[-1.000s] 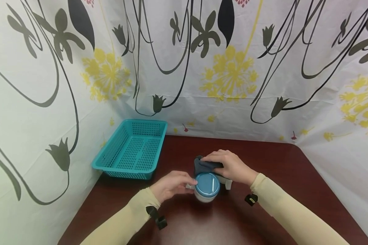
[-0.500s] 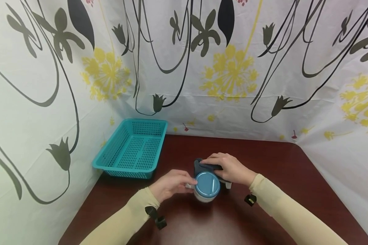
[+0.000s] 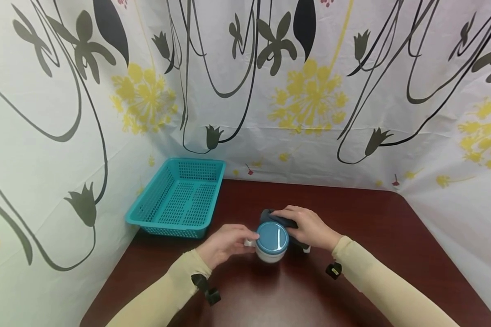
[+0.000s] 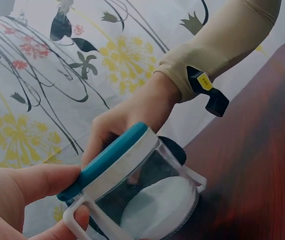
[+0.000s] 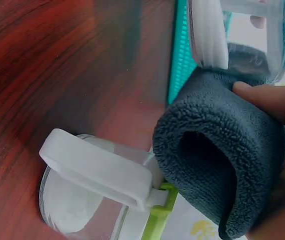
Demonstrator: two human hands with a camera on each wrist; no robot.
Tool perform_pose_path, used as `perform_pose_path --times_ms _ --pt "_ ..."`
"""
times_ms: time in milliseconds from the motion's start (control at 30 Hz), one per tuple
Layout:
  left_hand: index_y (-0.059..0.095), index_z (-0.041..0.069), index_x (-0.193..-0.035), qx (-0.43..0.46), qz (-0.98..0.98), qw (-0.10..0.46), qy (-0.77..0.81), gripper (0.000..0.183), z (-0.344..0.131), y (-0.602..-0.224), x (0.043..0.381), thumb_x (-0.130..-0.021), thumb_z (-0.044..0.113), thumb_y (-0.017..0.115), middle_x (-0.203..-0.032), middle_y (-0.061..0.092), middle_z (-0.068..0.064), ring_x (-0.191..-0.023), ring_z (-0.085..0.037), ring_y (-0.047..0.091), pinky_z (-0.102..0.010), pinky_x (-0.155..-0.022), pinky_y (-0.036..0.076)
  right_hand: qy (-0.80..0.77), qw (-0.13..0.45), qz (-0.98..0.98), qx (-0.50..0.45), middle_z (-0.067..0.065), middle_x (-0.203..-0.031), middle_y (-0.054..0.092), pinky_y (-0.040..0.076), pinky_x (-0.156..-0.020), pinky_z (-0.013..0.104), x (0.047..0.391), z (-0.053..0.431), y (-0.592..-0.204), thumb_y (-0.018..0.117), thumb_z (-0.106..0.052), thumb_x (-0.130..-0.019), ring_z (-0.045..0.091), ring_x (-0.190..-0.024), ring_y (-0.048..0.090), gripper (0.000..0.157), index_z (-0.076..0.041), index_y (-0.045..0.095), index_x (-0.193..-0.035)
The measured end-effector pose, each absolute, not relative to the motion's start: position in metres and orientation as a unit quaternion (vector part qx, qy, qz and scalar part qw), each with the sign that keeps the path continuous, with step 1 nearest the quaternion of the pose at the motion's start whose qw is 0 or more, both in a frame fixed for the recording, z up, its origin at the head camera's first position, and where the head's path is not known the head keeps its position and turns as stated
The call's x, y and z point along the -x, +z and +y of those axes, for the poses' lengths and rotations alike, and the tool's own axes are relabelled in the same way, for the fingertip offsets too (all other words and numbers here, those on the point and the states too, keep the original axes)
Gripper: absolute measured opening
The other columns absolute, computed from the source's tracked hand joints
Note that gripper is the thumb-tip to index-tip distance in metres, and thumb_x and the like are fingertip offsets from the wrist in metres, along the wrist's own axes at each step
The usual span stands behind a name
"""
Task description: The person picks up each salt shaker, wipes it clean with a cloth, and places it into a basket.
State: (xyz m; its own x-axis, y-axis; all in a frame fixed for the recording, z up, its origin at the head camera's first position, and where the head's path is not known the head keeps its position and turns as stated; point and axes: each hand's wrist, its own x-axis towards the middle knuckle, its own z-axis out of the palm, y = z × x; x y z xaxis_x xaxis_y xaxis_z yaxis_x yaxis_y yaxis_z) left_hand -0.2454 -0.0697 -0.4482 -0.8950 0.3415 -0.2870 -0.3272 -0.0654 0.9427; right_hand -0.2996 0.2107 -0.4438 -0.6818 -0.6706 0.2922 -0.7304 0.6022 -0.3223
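Observation:
My left hand [image 3: 228, 244] holds a clear seasoning jar [image 4: 147, 200] with a blue lid [image 3: 273, 237] and white handle. Its thumb lies on the lid's edge and a finger passes through the handle; white contents show inside the tilted jar in the left wrist view. My right hand [image 3: 308, 227] grips a folded dark blue-grey cloth [image 5: 222, 150], the cloth against that jar's side. Below the cloth, a second clear jar with a white handle [image 5: 97, 167] and green lid [image 5: 157, 220] stands on the table; the head view mostly hides it.
A teal perforated basket [image 3: 218, 190] stands at the back left of the dark red-brown table [image 3: 352, 204]. Flower-patterned white sheeting [image 3: 237, 113] rises behind the table and along its sides.
My left hand has brought the blue-lidded jar slightly left and up in the head view. The right hand with the cloth has slid a little lower, still beside the jar.

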Motion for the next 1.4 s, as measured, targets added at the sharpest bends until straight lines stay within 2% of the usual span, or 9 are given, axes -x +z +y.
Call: perform_pose_path --times_ms 233,467,833,1233,1400 --pt "0.074 0.002 -0.095 0.017 0.648 0.207 0.733 0.030 -0.071 -0.448 0.250 -0.081 0.026 0.085 -0.105 0.065 -0.014 -0.104 -0.036 0.060 -0.049 -0.094 0.053 0.223 0.107 -0.900 -0.360 -0.015 -0.119 0.059 0.055 -0.083 0.036 0.298 0.217 -0.440 0.080 -0.018 -0.087 0.007 -0.102 0.060 0.056 -0.032 0.061 -0.137" --pt "0.073 0.002 -0.096 0.027 0.648 0.192 0.736 0.031 -0.074 -0.448 0.256 -0.082 0.027 0.084 -0.108 0.066 -0.014 -0.105 -0.037 0.061 -0.054 -0.100 0.048 0.225 0.128 -0.900 -0.350 -0.016 -0.115 0.059 0.054 -0.080 0.035 0.299 0.223 -0.440 0.082 -0.021 -0.086 0.005 -0.096 0.059 0.056 -0.033 0.061 -0.136" --pt "0.069 0.002 -0.091 0.058 0.614 0.151 0.773 0.024 -0.073 -0.446 0.260 -0.084 0.021 0.082 -0.102 0.063 -0.015 -0.101 -0.035 0.063 -0.048 -0.095 0.053 0.217 0.158 -0.899 -0.346 -0.010 -0.115 0.060 0.055 -0.077 0.038 0.295 0.226 -0.437 0.083 -0.019 -0.085 0.009 -0.094 0.061 0.057 -0.027 0.062 -0.137" --pt "0.067 0.000 -0.101 0.089 0.584 0.124 0.797 0.029 -0.073 -0.447 0.265 -0.086 0.021 0.081 -0.114 0.059 -0.015 -0.104 -0.032 0.058 -0.046 -0.097 0.052 0.218 0.152 -0.903 -0.337 -0.008 -0.116 0.060 0.054 -0.077 0.037 0.287 0.226 -0.440 0.081 -0.020 -0.086 0.009 -0.093 0.060 0.053 -0.027 0.063 -0.136" --pt "0.065 -0.001 -0.114 0.095 0.575 0.127 0.802 0.037 -0.075 -0.447 0.267 -0.087 0.021 0.079 -0.125 0.055 -0.017 -0.110 -0.033 0.056 -0.047 -0.099 0.051 0.224 0.139 -0.903 -0.340 -0.015 -0.115 0.059 0.053 -0.076 0.035 0.283 0.226 -0.438 0.078 -0.021 -0.087 0.006 -0.093 0.058 0.049 -0.035 0.064 -0.132"
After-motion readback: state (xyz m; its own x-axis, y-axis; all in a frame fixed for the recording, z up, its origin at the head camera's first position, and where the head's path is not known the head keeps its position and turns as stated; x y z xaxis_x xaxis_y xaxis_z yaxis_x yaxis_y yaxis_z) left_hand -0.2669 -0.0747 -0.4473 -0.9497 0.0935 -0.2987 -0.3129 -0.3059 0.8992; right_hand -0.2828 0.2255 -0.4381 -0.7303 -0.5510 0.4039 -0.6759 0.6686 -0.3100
